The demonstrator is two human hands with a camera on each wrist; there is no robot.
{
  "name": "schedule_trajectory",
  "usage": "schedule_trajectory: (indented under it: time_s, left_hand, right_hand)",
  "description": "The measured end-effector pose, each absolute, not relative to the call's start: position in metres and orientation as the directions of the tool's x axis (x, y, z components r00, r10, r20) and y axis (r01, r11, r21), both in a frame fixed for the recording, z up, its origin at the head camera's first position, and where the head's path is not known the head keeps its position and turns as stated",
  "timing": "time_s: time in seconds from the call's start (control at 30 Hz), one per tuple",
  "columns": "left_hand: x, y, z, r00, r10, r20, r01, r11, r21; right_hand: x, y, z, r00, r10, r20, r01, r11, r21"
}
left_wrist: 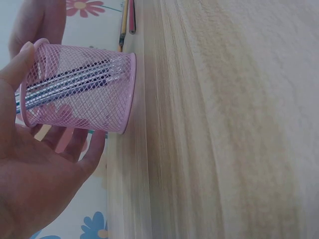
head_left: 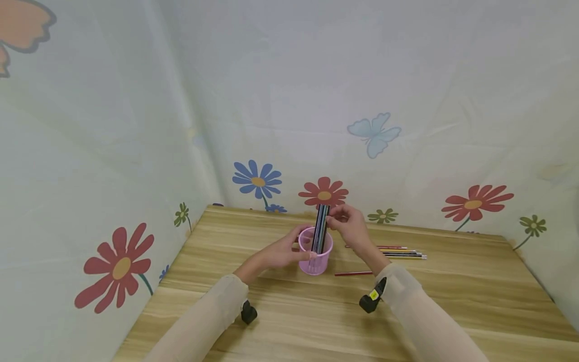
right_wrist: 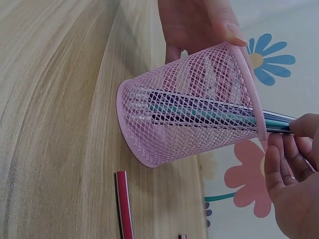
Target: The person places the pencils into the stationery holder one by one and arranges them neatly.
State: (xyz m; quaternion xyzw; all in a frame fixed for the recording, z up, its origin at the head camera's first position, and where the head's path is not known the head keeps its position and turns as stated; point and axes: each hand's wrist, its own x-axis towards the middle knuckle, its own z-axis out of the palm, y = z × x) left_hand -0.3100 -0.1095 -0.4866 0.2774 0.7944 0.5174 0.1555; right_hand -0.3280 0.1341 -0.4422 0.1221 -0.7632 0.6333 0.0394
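A person's two hands work over a wood-grain desk [head_left: 289,327], its yellow-brown streaks running roughly parallel to the far edge, in a space enclosed by creased white sheeting [head_left: 294,75] that rises behind that edge and along the left and right edges. Beside the far edge, nearer the far-left corner than the far-right, is a pink mesh pencil cup [head_left: 322,264]. The left hand [head_left: 282,251] has its grip curled round the cup, thumb at the rim; the right hand [head_left: 353,226] has its grip closed to a pinch on the upper ends of a bundle of dark pencils [head_left: 320,226], whose pale lower ends show through the mesh inside the cup. Toward the far-right corner, several loose pencils [head_left: 402,255] lie side by side, with a red pencil [head_left: 353,273] apart from them, closer to the near edge. Printed on the sheeting are a blue flower [head_left: 258,182] and a red flower [head_left: 323,195] just above the far edge, a pale blue butterfly [head_left: 374,134] higher up, and a larger red bloom [head_left: 122,269] beyond the left edge. Both wrists, in pale sleeves, carry small black devices [head_left: 370,303].
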Motion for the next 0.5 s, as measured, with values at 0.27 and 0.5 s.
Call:
schedule_trajectory:
  time_s: [0.27,0.5]
  left_hand:
    - [-0.309,-0.109,-0.486,-0.796,0.604,0.043,0.283,0.307,0.909]
    - [-0.308,-0.109,-0.485,-0.795,0.605,0.052,0.294,0.308,0.905]
  right_hand:
    - [-0.326,0.135,-0.443,-0.966,-0.144,0.217,-0.244,0.210,-0.947]
    - [-0.320,0.146,-0.445,-0.954,-0.214,0.210,-0.265,0.274,-0.925]
